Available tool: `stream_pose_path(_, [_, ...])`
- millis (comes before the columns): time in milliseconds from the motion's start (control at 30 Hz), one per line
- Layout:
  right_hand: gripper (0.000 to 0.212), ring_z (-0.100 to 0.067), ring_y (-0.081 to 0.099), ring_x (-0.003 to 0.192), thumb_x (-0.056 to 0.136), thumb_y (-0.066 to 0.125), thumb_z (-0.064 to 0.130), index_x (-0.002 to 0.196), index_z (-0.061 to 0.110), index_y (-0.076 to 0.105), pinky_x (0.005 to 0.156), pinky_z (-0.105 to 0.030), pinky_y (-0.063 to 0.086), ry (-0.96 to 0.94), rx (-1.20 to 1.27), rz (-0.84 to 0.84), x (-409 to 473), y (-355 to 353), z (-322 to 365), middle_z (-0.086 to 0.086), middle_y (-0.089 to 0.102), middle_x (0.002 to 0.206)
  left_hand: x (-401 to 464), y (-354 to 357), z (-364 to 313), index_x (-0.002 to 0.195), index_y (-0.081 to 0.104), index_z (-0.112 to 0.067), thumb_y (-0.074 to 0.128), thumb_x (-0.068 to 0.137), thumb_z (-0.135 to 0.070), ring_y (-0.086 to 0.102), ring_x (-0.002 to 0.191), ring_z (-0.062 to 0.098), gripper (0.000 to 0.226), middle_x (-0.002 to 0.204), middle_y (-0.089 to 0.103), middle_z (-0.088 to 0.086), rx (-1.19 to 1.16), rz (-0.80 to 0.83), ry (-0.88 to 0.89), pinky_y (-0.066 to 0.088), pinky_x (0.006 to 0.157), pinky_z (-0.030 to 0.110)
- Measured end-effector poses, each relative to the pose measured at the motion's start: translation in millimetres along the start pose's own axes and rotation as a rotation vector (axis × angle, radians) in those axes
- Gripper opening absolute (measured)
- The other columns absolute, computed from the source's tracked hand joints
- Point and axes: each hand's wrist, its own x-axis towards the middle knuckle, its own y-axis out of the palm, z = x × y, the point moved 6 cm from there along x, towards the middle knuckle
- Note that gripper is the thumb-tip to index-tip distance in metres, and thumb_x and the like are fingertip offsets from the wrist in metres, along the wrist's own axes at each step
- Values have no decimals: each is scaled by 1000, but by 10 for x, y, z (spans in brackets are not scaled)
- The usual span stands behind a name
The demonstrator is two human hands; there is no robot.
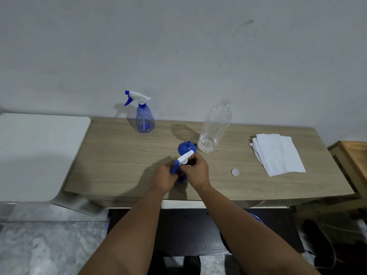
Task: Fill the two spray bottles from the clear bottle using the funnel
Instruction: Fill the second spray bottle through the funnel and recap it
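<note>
A blue spray bottle (pixel 181 178) stands near the front of the wooden table (pixel 119 155), mostly hidden by my hands. My left hand (pixel 163 178) grips its body. My right hand (pixel 195 170) holds its white-and-blue trigger head (pixel 183 158) at the neck. Just behind it a blue funnel (pixel 185 148) lies upside down on the table. The clear bottle (pixel 215 126) stands uncapped to the right of the funnel, with a little water at the bottom. A second blue spray bottle (pixel 145 119) with its trigger head on stands at the back left.
A small white cap (pixel 235 172) lies to the right of my hands. A stack of white paper napkins (pixel 278 153) lies further right. A white surface (pixel 39 151) adjoins the table on the left, a wooden piece (pixel 351 155) on the right.
</note>
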Motion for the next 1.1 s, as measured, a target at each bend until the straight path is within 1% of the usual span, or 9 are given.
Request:
stream_pose_path(133, [33, -13, 72, 93, 82, 75, -3, 111, 11, 69, 81, -24, 58, -95, 65, 86, -94, 35, 51, -5, 76, 101, 1, -7, -23, 95, 70, -4, 62, 88, -4, 63, 73, 28, 10, 80, 68, 13, 18, 9, 12, 46, 63, 32])
stream_pose_path(267, [25, -18, 73, 95, 85, 77, 3, 107, 13, 71, 85, -31, 59, -103, 35, 79, -72, -10, -8, -2, 77, 98, -7, -8, -31, 92, 69, -9, 63, 92, -11, 59, 69, 20, 6, 75, 64, 4, 30, 10, 21, 38, 61, 26])
stream_pose_path(400, [40, -10, 73, 91, 76, 85, 14, 111, 17, 66, 84, -30, 61, -46, -38, 32, -33, 12, 4, 3, 75, 98, 5, -12, -6, 94, 69, -8, 65, 91, -11, 57, 67, 16, 6, 77, 66, 5, 46, 22, 14, 37, 57, 23])
stream_pose_path(533, [32, -14, 73, 98, 84, 76, 5, 114, 16, 71, 90, -31, 58, -117, -4, 117, -79, 14, 33, -1, 76, 103, 12, -39, -47, 89, 60, -21, 64, 90, -11, 56, 65, 15, 11, 74, 60, -2, 71, 23, 29, 34, 55, 22])
stream_pose_path(600, [27, -14, 74, 96, 84, 79, 7, 108, 15, 72, 89, -34, 59, -108, -12, 85, -77, -13, 22, 1, 78, 99, 19, -27, -24, 87, 66, -14, 64, 90, -14, 61, 70, 22, 3, 76, 63, 2, 80, 14, 21, 39, 60, 27])
stream_pose_path(767, [43, -9, 71, 88, 74, 87, 19, 110, 21, 61, 82, -32, 59, 5, -137, -42, -46, 45, 47, 7, 73, 95, 38, -20, 21, 83, 70, -9, 66, 90, -17, 64, 73, 27, 11, 76, 68, 9, 64, 9, 0, 44, 65, 31])
stream_pose_path(900, [44, -5, 72, 95, 83, 77, 7, 123, 22, 63, 87, -27, 58, -65, -19, 78, -112, 43, 36, 7, 74, 103, 46, -34, 8, 89, 71, -2, 61, 90, -10, 63, 77, 29, 13, 81, 68, 13, 125, -15, 20, 39, 65, 30])
stream_pose_path(1000, [26, -10, 72, 96, 86, 76, 7, 109, 17, 69, 89, -33, 59, -111, -42, 65, -122, -1, 9, 4, 76, 100, 35, -12, 10, 89, 70, -6, 62, 92, -15, 64, 77, 26, 13, 80, 68, 10, 90, -1, 16, 44, 66, 32])
stream_pose_path(1100, [35, -6, 71, 86, 76, 87, 17, 101, 20, 63, 81, -29, 59, -8, -57, -20, -82, -1, -16, 6, 74, 94, 43, 0, 23, 87, 69, -10, 62, 93, -18, 63, 74, 24, 12, 79, 68, 8, 80, 5, 17, 46, 67, 32])
